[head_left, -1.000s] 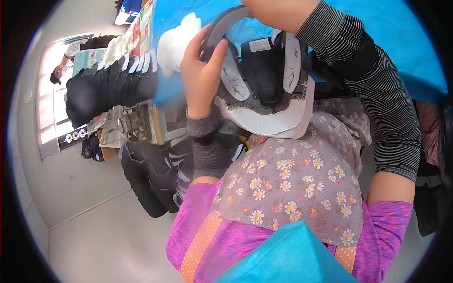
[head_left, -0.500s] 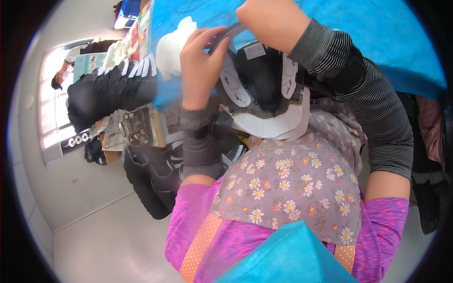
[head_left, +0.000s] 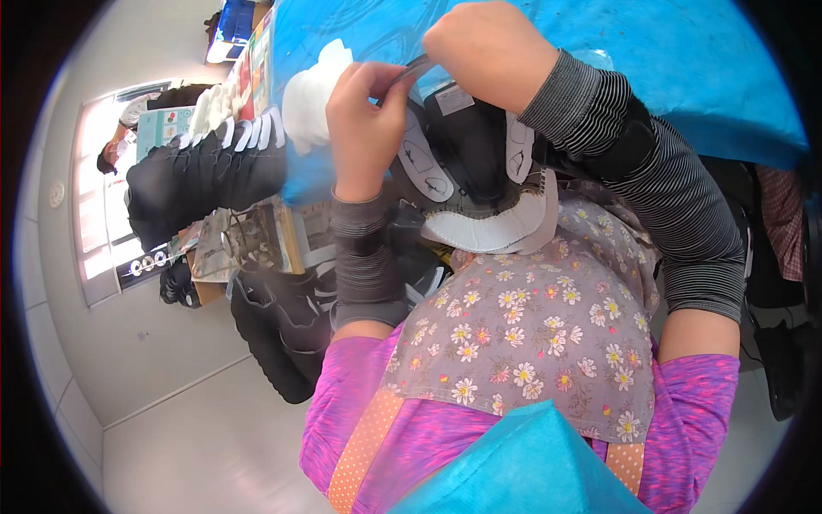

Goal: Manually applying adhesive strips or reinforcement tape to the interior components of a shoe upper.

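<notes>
The blue-covered bench (head_left: 676,81) carried a stack of white padded pieces (head_left: 313,98) at its left edge, just beside the left hand (head_left: 370,120). Outside that edge, a row of black shoe uppers (head_left: 201,176) with white linings stood packed together. Below these, nearer the person, was a heap of black footwear parts (head_left: 272,330). A blue box (head_left: 233,27) was noted beyond the far left corner, and a checked cloth (head_left: 781,221) hung below the near edge, to the right.

The dark shoe upper (head_left: 467,150), with white side pieces and a stitched white collar lining, was located at the near edge of the bench, its collar end overlapping the floral apron (head_left: 531,334). The right hand (head_left: 490,50) and its striped sleeve (head_left: 676,167) obstructed the view of the upper's far end and right side.

The left thumb and fingers were nearly closed, pinching the dark rim of the upper. The rim ran to the right hand, whose fingers were concealed behind its back; their opening and grip could not be determined.

Compared with one second earlier, the left fingers had closed, the right hand had come lower and further into view, and the rim, formerly a broad arch, showed as a narrow strip. The white stack remained at the left edge.
</notes>
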{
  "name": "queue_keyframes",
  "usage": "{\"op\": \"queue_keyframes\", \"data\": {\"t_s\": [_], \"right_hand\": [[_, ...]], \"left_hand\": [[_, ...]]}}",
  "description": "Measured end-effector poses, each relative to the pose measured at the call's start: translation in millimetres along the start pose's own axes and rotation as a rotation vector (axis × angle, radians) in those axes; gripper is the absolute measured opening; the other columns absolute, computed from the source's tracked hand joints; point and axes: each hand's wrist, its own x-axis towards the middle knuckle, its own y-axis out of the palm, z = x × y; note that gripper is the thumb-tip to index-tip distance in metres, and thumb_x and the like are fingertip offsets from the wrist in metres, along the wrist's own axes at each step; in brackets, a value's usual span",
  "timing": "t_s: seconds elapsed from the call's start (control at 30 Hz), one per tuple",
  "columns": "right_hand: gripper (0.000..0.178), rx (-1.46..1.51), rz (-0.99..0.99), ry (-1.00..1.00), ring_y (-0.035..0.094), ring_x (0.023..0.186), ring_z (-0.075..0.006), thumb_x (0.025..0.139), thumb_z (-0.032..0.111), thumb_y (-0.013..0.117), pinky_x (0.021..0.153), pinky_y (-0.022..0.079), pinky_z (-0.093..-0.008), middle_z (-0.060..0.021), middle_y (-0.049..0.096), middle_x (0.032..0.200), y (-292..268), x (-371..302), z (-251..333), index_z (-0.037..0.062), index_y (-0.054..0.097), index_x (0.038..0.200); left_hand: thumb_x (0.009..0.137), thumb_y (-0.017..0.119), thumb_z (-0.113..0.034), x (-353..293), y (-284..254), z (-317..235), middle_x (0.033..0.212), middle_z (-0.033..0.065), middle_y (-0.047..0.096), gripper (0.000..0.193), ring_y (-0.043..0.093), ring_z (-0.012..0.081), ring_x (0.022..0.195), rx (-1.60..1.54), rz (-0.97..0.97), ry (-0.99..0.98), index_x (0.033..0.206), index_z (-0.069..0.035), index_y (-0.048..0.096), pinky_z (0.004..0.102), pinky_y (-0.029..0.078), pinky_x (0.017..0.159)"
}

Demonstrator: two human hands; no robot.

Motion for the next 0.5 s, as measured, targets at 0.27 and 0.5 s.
{"op": "queue_keyframes", "data": {"t_s": [0.27, 0.5], "right_hand": [[0.007, -0.001, -0.044, -0.019, 0.066, 0.07, -0.0331, 0.068, 0.013, 0.066, 0.062, 0.052, -0.0425, -0.0154, 0.064, 0.067, 2, -2, 5, 0.0056, 0.067, 0.066], [0.008, 0.055, -0.079, -0.012, 0.066, 0.071, -0.0339, 0.07, 0.013, 0.064, 0.062, 0.051, -0.0432, -0.0154, 0.064, 0.068, 7, -2, 5, 0.0056, 0.067, 0.067]], "left_hand": [[0.077, 0.073, -0.003, 3, 4, -9, 0.076, 0.0087, 0.06, 0.009, 0.059, 0.0226, 0.068, 0.014, -0.062, 0.212, 0.085, -0.003, 0.069, 0.0322, 0.046, 0.06], [0.077, 0.075, -0.002, 0, 11, 1, 0.074, 0.0072, 0.059, 0.01, 0.057, 0.0197, 0.065, 0.08, -0.101, 0.202, 0.085, -0.002, 0.068, 0.03, 0.044, 0.058]]}}
